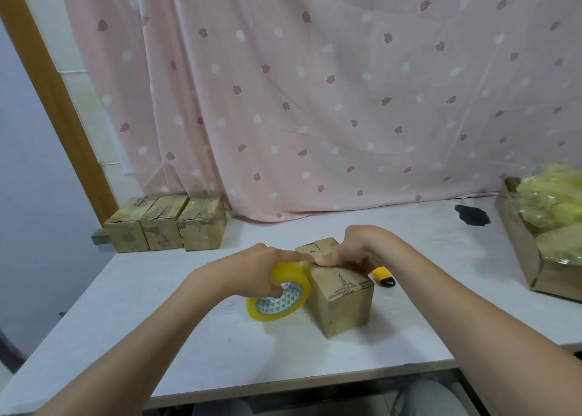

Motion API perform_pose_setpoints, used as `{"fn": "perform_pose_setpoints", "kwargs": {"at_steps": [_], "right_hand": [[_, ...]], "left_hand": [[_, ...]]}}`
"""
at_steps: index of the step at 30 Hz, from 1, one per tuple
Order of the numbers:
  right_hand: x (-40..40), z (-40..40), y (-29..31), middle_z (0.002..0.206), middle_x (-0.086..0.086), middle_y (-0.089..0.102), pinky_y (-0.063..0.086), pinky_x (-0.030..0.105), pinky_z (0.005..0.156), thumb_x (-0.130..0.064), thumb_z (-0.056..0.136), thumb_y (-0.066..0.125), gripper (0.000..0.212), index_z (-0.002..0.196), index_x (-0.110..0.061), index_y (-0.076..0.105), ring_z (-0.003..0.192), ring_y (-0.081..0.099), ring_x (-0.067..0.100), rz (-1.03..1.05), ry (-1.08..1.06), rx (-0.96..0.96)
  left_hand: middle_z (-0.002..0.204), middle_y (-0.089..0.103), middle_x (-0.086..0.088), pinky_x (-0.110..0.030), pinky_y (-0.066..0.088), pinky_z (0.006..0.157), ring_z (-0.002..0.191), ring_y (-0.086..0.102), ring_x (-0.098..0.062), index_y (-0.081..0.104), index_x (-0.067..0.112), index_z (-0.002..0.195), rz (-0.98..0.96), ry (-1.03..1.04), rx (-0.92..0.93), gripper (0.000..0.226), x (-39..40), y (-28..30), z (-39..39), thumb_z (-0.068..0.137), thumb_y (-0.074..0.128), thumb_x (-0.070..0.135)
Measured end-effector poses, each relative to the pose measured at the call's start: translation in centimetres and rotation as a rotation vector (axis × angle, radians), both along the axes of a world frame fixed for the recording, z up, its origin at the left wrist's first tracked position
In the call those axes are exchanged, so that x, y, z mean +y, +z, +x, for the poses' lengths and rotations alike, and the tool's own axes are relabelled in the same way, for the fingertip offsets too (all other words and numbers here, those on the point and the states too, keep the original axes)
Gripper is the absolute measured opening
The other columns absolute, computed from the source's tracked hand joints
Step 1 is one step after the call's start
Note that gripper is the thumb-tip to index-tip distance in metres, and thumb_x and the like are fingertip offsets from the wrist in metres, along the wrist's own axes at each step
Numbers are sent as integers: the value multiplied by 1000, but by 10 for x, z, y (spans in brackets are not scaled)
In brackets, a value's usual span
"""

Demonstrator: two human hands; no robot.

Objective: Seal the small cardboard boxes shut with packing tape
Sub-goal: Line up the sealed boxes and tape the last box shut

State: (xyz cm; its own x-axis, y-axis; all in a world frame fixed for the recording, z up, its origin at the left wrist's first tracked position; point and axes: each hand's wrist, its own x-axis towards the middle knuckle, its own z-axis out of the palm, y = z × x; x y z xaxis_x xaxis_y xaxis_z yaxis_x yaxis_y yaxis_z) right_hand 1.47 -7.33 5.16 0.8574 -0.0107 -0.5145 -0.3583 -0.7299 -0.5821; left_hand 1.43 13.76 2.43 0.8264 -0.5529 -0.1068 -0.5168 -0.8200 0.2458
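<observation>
A small cardboard box [341, 302] stands near the middle of the white table [157, 337]. My left hand [261, 267] grips a roll of yellowish packing tape [278, 293] against the box's left side, with fingers curled through the core and the index finger stretched onto the box top. My right hand [352, 248] rests on the box top, its fingers pressing down along the left edge where the two hands meet. Three more small boxes [165, 223] sit side by side at the back left of the table.
A yellow and black utility knife [384, 277] lies just right of the box, partly hidden by my right wrist. An open cardboard tray of yellowish plastic wrap [535, 236] stands at the right edge. A dark patch [472, 215] marks the table. A pink curtain hangs behind.
</observation>
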Motion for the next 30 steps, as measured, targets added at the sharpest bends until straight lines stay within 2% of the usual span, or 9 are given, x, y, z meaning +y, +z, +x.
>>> {"fn": "perform_pose_setpoints", "kwargs": {"at_steps": [4, 7, 15, 19, 21, 23, 24, 27, 30], "right_hand": [[0, 0, 0, 126, 19, 56, 50, 40, 94, -32, 85, 75, 66, 131, 4, 43, 97, 55, 29, 40, -12, 12], [2, 1, 0, 115, 17, 56, 50, 38, 95, -32, 84, 76, 58, 123, 1, 48, 101, 56, 29, 54, -8, 39], [2, 1, -3, 121, 16, 54, 46, 41, 104, -33, 84, 75, 53, 118, -2, 49, 116, 56, 30, 46, -23, 60], [9, 4, -1, 138, 17, 49, 47, 43, 103, -37, 83, 76, 73, 135, 0, 39, 122, 54, 33, -51, -5, 29], [18, 4, 2, 130, 13, 52, 50, 37, 94, -36, 89, 71, 61, 129, -1, 42, 113, 58, 31, -270, 77, -67], [31, 4, 7, 106, 10, 56, 49, 31, 71, -30, 93, 64, 35, 110, -5, 48, 88, 60, 25, -395, 136, -166], [36, 4, 8, 106, 9, 56, 47, 31, 70, -33, 92, 64, 36, 111, -6, 48, 88, 59, 25, -408, 172, -170], [42, 3, 9, 140, 11, 47, 45, 38, 95, -52, 87, 65, 74, 139, -5, 40, 122, 52, 32, -411, 213, -109], [40, 5, 4, 146, 14, 43, 42, 42, 104, -62, 84, 63, 87, 143, -4, 36, 127, 49, 34, -409, 206, -40]], "left_hand": [[81, 55, 5, -25, 47, 54, 58, 51, -11, 46, 62, 127, -87, 57, 0, 64, 9, -4, -2, 83, 71, 23], [89, 58, 4, -25, 48, 54, 59, 52, -11, 53, 61, 125, -84, 78, 13, 59, 12, -5, -3, 83, 68, 22], [99, 67, -6, -31, 51, 58, 64, 53, -17, 44, 68, 132, 7, 59, 33, 68, 16, -6, -2, 86, 67, 23], [97, 66, -6, -31, 50, 58, 67, 56, -18, 40, 67, 136, 24, 45, 8, 68, 15, -6, -2, 89, 66, 26], [94, 66, -6, -30, 48, 58, 65, 53, -15, 38, 65, 139, 20, 36, -5, 68, 13, -7, -3, 90, 65, 27], [99, 63, -4, -30, 51, 64, 73, 58, -15, 36, 62, 142, 16, 41, -11, 68, 13, -9, -3, 90, 63, 27], [105, 62, -3, -31, 54, 68, 80, 60, -17, 36, 60, 143, 13, 49, -11, 68, 14, -9, -3, 90, 64, 28], [113, 59, -1, -33, 57, 76, 92, 62, -19, 36, 57, 145, -1, 72, -1, 67, 16, -8, -4, 91, 65, 29], [106, 58, 0, -33, 57, 72, 85, 61, -17, 30, 60, 145, 5, 75, -3, 71, 19, -8, -5, 91, 66, 31]]}}
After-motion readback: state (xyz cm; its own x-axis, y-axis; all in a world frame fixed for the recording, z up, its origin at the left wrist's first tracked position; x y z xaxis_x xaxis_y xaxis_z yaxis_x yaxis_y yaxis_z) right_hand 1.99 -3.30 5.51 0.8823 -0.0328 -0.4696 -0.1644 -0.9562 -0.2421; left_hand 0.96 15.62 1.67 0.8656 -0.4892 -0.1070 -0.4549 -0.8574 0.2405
